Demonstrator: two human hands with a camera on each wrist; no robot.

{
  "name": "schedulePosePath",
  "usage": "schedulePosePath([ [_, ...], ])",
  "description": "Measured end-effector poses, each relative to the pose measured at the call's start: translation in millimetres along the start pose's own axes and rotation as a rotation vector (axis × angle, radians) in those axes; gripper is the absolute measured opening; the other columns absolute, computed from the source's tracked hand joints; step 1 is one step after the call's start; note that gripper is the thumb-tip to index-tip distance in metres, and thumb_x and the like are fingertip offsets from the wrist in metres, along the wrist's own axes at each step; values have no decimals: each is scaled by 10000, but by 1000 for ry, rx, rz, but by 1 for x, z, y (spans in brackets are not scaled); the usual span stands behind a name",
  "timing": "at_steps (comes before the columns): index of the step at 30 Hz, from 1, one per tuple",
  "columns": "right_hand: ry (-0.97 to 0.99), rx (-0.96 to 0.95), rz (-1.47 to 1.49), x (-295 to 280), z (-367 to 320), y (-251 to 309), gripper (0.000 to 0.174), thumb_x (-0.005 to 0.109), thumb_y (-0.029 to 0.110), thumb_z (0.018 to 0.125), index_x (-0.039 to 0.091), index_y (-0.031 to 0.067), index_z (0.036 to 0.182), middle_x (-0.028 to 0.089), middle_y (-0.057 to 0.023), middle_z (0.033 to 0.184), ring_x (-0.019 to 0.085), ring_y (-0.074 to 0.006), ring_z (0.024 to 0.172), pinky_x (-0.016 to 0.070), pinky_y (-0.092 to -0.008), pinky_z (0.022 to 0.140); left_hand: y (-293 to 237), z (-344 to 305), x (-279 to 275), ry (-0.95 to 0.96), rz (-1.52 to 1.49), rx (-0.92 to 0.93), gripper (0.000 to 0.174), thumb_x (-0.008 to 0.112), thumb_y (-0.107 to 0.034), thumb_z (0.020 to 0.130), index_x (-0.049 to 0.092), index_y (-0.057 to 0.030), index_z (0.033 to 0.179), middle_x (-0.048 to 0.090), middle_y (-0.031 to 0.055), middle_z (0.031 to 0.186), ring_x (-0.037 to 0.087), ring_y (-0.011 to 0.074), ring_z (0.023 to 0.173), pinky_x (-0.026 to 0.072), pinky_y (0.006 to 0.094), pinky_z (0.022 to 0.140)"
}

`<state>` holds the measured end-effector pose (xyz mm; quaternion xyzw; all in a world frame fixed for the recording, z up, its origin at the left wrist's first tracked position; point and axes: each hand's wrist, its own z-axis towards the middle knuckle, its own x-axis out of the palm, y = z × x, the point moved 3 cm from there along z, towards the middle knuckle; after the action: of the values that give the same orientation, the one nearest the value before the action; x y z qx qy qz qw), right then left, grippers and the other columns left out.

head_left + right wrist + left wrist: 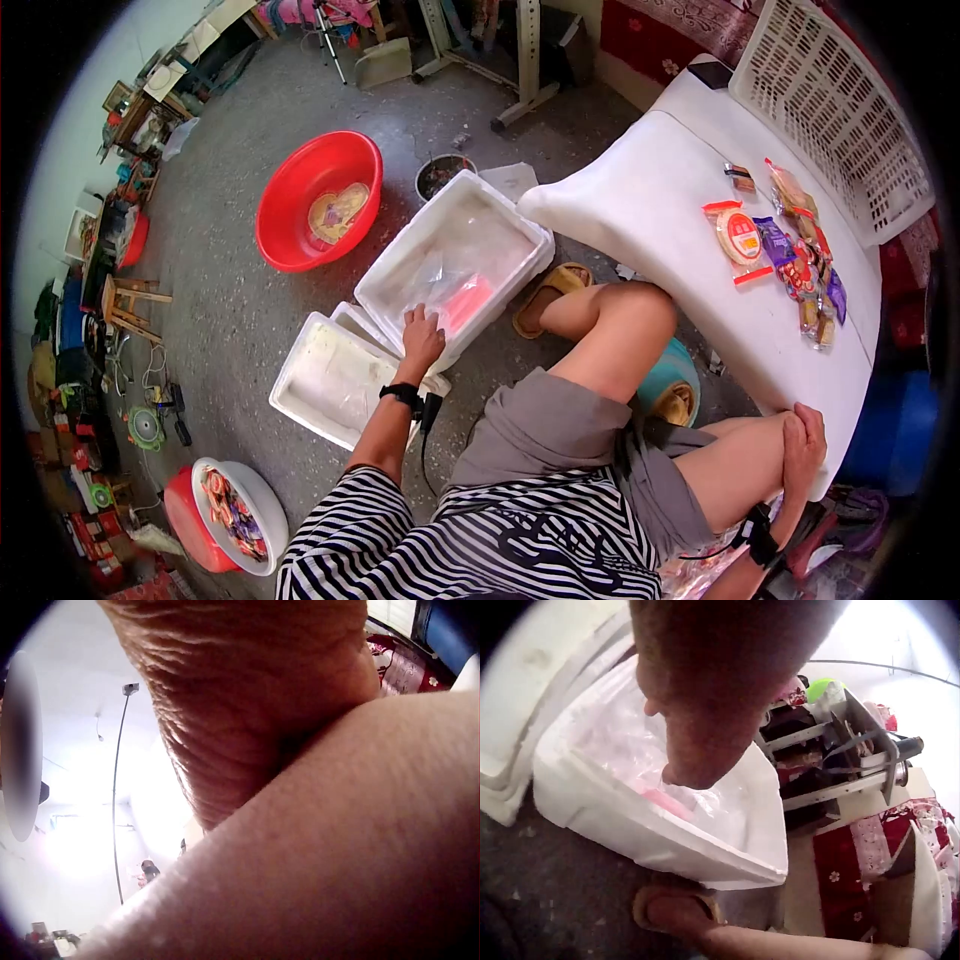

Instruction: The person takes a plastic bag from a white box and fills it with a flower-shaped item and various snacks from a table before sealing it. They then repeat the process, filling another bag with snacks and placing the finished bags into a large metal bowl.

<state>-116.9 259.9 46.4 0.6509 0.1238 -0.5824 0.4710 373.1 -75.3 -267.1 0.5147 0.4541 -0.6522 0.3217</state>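
My left hand point(424, 335) reaches over the near rim of a white foam box point(400, 255), its fingers apart. Inside the box lies a clear plastic bag point(425, 287) with a flat pink piece point(466, 302) beside it. In the left wrist view the fingertips are right at the crumpled plastic point(630, 742), close to the pink piece point(667, 802), and thumb and fingers stand apart. My right hand point(803, 445) rests on my knee at the edge of the white-covered table point(640, 170), holding nothing. Its fingers are hidden in the right wrist view.
Wrapped snacks point(800, 260) and a round packaged cake point(740, 238) lie on the table beside a white plastic basket point(850, 110). A second foam box point(330, 375) adjoins the first. Around stand a red basin point(290, 215) and a white basin point(270, 500) of wrapped snacks.
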Motion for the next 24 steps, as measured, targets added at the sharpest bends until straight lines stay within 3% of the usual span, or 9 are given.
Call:
schedulePosePath([
  [7, 36, 32, -56, -1, 2, 4, 239, 512, 84, 815, 567, -52, 1004, 573, -157, 1000, 544, -288, 955, 411, -337, 883, 3, 51, 26, 194, 84, -125, 348, 578, -171, 737, 604, -93, 1075, 324, 230, 1370, 343, 417, 1203, 396, 488, 913],
  [10, 37, 41, -59, -1, 2, 3, 234, 514, 83, 815, 568, -49, 1001, 567, -153, 998, 539, -289, 958, 409, -337, 886, 11, 68, 39, 297, 160, -177, 385, 552, -168, 754, 576, -81, 1128, 300, 213, 1394, 307, 405, 1241, 391, 499, 912],
  [14, 38, 28, -24, 0, 2, -1, 224, 516, 71, 818, 573, -43, 1002, 569, -148, 1002, 540, -274, 957, 406, -329, 892, 40, 86, 63, 315, 144, -216, 394, 551, -194, 773, 558, -46, 1138, 357, 208, 1360, 352, 425, 1201, 388, 492, 916],
  [16, 40, 31, -25, 0, 2, 1, 224, 515, 64, 817, 572, -43, 1005, 571, -147, 1005, 541, -268, 956, 405, -327, 894, 67, 98, 74, 148, -81, -197, 414, 555, -240, 789, 542, -12, 1134, 453, 205, 1274, 422, 408, 1140, 380, 492, 907],
  [17, 35, 31, -25, 0, 2, 2, 224, 515, 57, 816, 572, -43, 1008, 572, -145, 1008, 542, -263, 955, 404, -325, 896, 77, 100, 74, 154, -75, -200, 414, 555, -240, 789, 542, -12, 1134, 453, 205, 1274, 422, 408, 1140, 380, 492, 907],
  [19, 42, 42, -30, 0, 2, 2, 226, 515, 58, 817, 571, -43, 1011, 573, -144, 1009, 542, -263, 953, 404, -324, 896, 99, 101, 59, -144, -278, -269, 437, 570, -278, 789, 540, -4, 1128, 523, 203, 1178, 469, 377, 1086, 389, 483, 882],
  [22, 42, 48, -37, 1, 2, 2, 225, 514, 61, 819, 570, -43, 1010, 571, -143, 1006, 541, -264, 949, 404, -323, 892, 115, 94, 41, -150, -284, -244, 419, 592, -287, 776, 580, -11, 1090, 559, 206, 1116, 504, 348, 1045, 404, 466, 854],
  [24, 30, 42, -35, 1, 3, 2, 222, 511, 63, 821, 569, -44, 1007, 570, -143, 1001, 540, -265, 946, 404, -321, 889, 97, 89, 32, -148, -275, -268, 368, 605, -284, 766, 627, -27, 1030, 586, 204, 1054, 534, 369, 981, 414, 455, 852],
])
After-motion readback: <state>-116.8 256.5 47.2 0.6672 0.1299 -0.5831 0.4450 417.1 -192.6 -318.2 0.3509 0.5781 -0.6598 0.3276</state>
